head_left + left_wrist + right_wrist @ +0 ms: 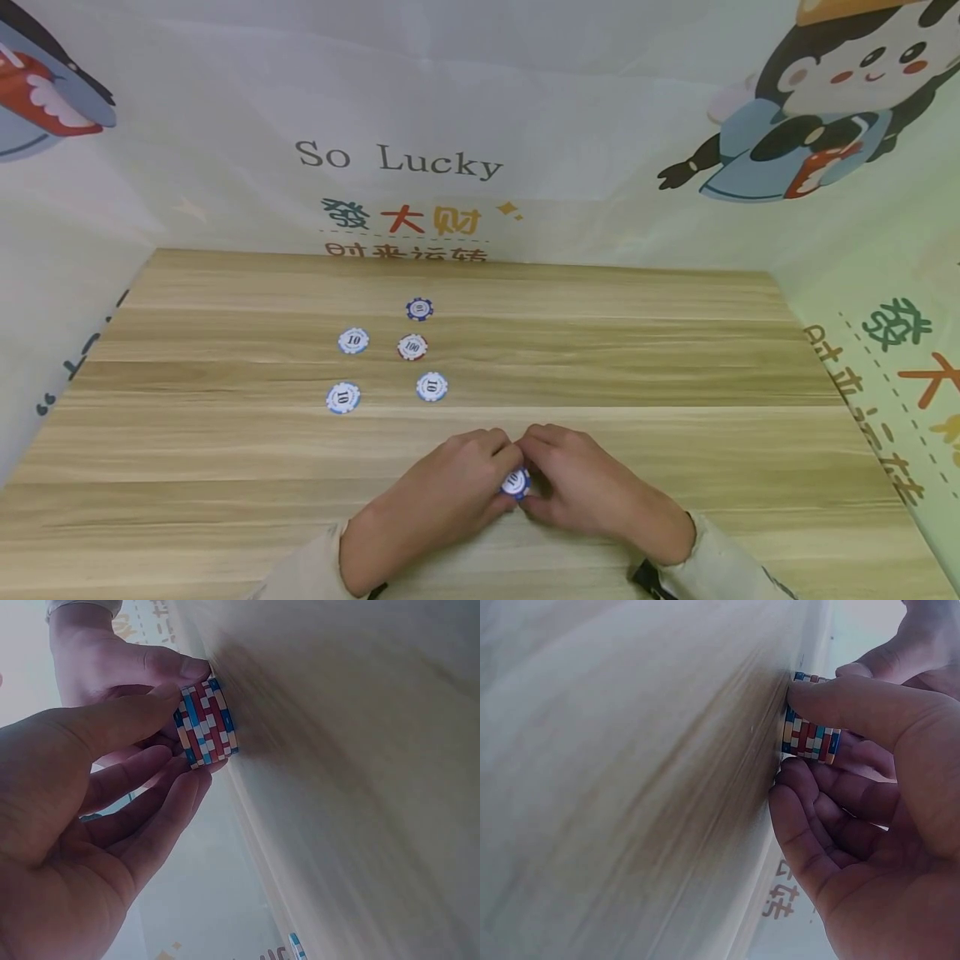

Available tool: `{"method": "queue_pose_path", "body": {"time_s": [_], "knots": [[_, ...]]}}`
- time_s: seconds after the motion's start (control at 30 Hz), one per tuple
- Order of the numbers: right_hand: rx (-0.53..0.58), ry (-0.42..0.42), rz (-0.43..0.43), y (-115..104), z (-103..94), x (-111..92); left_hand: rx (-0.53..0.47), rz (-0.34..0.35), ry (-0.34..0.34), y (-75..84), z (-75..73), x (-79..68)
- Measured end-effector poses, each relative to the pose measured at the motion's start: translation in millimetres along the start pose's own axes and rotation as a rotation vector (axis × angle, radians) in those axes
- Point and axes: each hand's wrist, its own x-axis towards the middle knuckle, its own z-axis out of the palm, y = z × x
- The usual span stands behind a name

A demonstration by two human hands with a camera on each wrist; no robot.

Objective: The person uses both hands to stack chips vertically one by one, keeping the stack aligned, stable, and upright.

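1. At 10 to 11 o'clock from the poker-chip stack (515, 482), well apart: three light-blue-edged 10 chips (343, 397), one red-edged 100 chip (412, 347), one dark-blue-edged chip (420, 308); all flat.
2. Left hand (461, 479): at 9 o'clock of the stack, thumb and fingers gripping its side.
3. Stack: between the hands, upright, wider than tall; stacking axis square to the tabletop, on which it appears to rest. Mixed blue and red edges, wrist views.
4. Right hand (588, 483): at 3 o'clock, thumb and curled fingers gripping the opposite side. Neither hand nearer; both touch.
5. Surface: wood-grain tabletop (637, 350), grain running 9 to 3 o'clock.
6. Room: white printed backdrop (585, 108) at 12 o'clock, lettered "So Lucky"; printed panels at 9 and 3.
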Motion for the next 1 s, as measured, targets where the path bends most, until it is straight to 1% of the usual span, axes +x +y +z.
{"method": "queue_pose_path", "body": {"time_s": [0.3, 0.7, 0.87, 1.0], "knots": [[0.010, -0.002, 0.010, -0.7, -0.5, -0.5, 0.002, -0.010, -0.016, 1.4, -1.6, -0.7], [0.015, 0.005, 0.007, -1.0, -0.3, -0.9, 0.003, -0.006, -0.012, 1.8, -1.4, -0.8], [0.014, 0.001, 0.007, -1.4, -1.0, -1.2, 0.007, -0.009, -0.024, 1.5, -4.6, -0.6], [0.014, 0.006, 0.001, -1.6, -1.0, -0.9, -0.001, -0.025, -0.030, -0.3, -9.5, -0.4]]}}
